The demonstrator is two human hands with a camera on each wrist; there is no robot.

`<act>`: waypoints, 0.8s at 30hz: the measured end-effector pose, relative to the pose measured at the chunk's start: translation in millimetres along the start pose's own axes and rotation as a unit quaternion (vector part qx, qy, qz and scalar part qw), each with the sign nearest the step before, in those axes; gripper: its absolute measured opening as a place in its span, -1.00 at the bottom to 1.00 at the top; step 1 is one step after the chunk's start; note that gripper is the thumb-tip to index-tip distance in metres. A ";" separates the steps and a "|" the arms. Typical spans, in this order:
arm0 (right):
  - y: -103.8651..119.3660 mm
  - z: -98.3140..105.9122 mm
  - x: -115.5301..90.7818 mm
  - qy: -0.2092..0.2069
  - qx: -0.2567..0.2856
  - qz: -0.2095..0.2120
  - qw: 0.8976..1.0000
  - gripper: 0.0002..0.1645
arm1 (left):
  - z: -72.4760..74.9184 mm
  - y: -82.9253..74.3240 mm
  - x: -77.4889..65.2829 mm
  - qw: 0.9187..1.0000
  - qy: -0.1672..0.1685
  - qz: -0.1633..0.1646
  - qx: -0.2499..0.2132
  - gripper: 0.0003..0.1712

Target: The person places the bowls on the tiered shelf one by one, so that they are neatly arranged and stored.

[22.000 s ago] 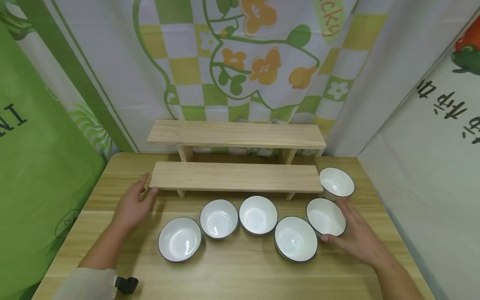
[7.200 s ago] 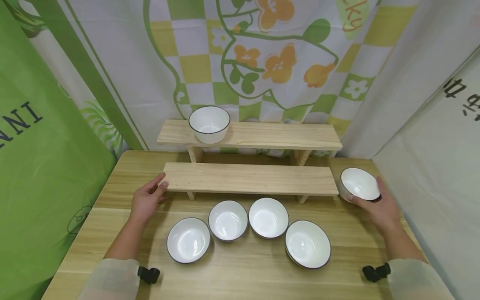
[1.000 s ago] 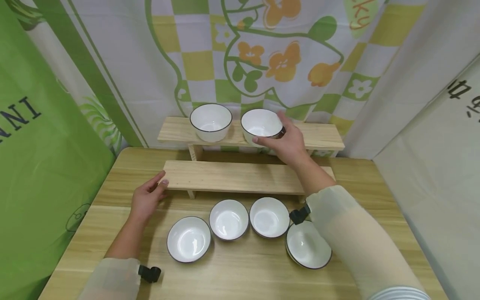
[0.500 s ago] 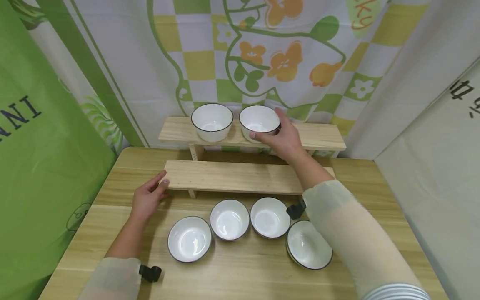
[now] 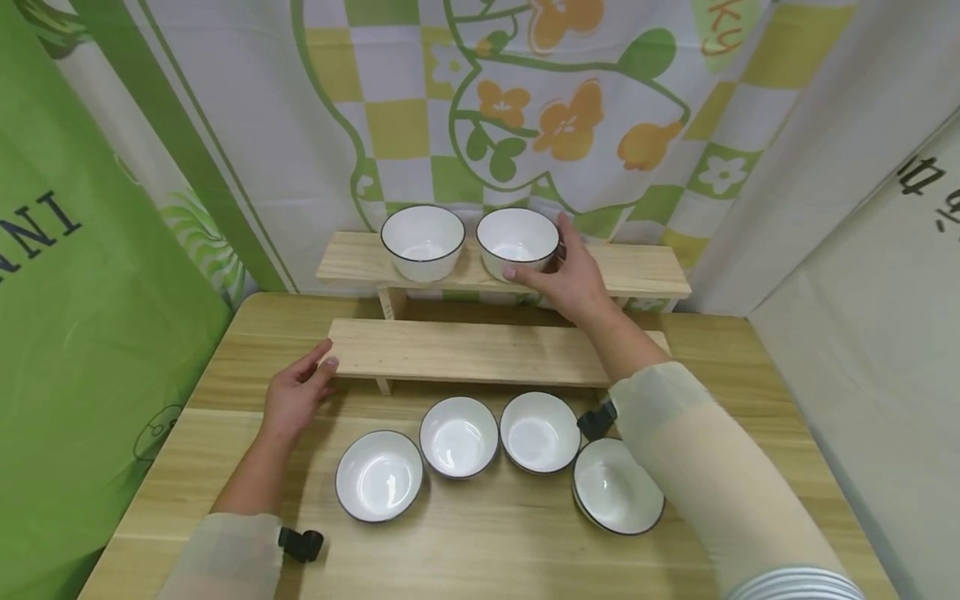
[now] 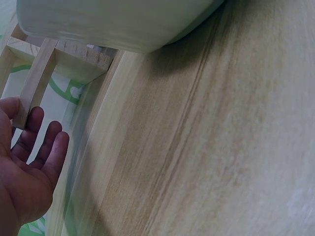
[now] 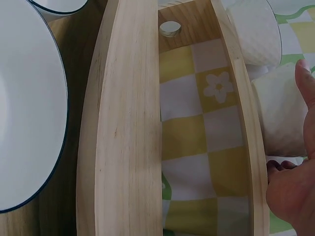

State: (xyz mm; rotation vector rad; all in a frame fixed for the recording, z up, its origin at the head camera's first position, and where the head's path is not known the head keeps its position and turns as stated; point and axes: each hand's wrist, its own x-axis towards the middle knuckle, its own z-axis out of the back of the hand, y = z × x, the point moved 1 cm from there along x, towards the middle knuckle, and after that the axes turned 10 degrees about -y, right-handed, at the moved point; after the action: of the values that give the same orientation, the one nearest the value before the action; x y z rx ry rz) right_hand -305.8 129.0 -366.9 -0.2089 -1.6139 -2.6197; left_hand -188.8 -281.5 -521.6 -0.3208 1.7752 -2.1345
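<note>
My right hand (image 5: 576,279) grips a white dark-rimmed bowl (image 5: 517,237) by its right side, thumb in front and fingers behind. That bowl is upright on the upper board of a two-step wooden shelf (image 5: 465,350), just right of another white bowl (image 5: 423,242). In the right wrist view the held bowl (image 7: 283,115) shows side-on above the board. At the lower board's left end, my left hand (image 5: 295,398) pinches the corner. The left wrist view shows thumb and fingertips on either side of the board end (image 6: 34,83).
In front of the shelf, a row of white bowls stands on the wooden table (image 5: 487,550): a left bowl (image 5: 379,477), two middle ones (image 5: 459,437) and a right stack (image 5: 617,492), partly behind the right sleeve. A patterned curtain (image 5: 397,125) hangs close behind the shelf.
Over the longer span, two bowls have gone from the table's right side onto the upper board. In the last second the held bowl shifted slightly left and settled; the left hand stayed at the shelf.
</note>
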 end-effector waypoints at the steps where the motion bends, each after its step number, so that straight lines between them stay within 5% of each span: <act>1: -0.8 1.2 -0.5 0.000 0.009 0.002 1.000 0.59 | 0.4 -0.3 0.1 1.000 0.001 0.001 0.001 -0.30; 24: -13.3 33.3 -31.2 -0.003 0.095 0.006 0.995 0.46 | -2.0 -3.4 -1.5 1.000 -0.006 0.004 -0.001 -0.33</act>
State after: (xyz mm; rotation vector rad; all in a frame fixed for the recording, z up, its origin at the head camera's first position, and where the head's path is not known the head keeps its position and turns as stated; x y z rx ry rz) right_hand -273.7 164.0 -368.4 -0.2172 -1.8434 -2.4380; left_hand -188.6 -278.5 -518.6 -0.3255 1.7690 -2.1228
